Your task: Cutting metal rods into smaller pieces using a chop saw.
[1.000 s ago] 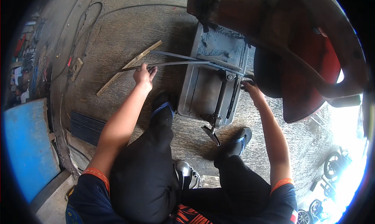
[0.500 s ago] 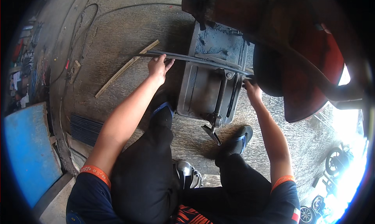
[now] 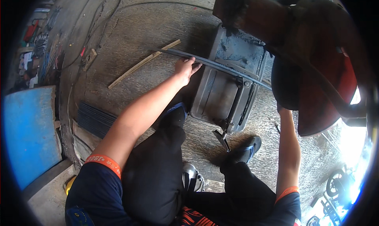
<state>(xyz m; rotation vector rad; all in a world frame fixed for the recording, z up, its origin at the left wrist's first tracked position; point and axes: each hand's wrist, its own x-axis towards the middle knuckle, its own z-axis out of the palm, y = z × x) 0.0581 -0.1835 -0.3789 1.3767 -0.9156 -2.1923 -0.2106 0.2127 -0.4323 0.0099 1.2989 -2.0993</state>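
Left hand pinches long thin grey metal rods; right hand mostly behind dark rounded saw housing, can't tell grip.

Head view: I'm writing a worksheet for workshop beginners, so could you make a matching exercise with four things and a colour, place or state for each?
Things
1. Left hand
2. Wooden strip
3. Board
4. Machine guard

Descriptions
A. Blue, at the picture's left edge
B. Reddish, at the picture's right
C. At the grey rods
D. Tan, lying on the floor

Pairs: 1-C, 2-D, 3-A, 4-B
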